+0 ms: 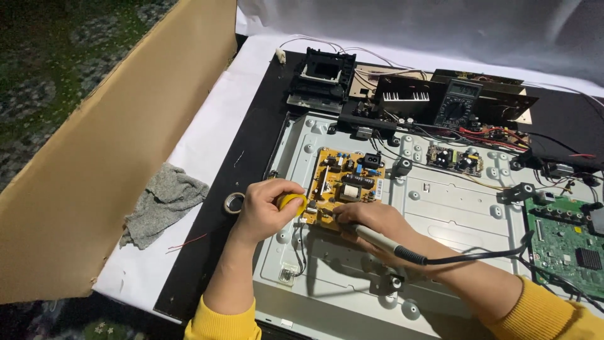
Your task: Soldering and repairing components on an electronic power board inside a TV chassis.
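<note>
Right hand (368,217) above metal panel (453,208), white-covered table (207,138), cardboard (113,145) alongside.

Light falls bright and cool from above onto the middle of the scene, so the metal back panel (453,208) and the white sheet (207,138) over the counter read clearly, with a soft sheen across the panel but no hard glare. Brightness falls off fast toward the edges: the floor at upper left and the lower left corner sink into near darkness. The left hand (267,208) and right hand (371,221) cast short soft shadows onto the panel just below them, and the cardboard sheet (107,164) is evenly lit. Focus is sharp on the yellow circuit board (346,182); the green circuit board (563,245) at the right edge is slightly softer. The white backdrop (440,25) looks grey and dull.
</note>
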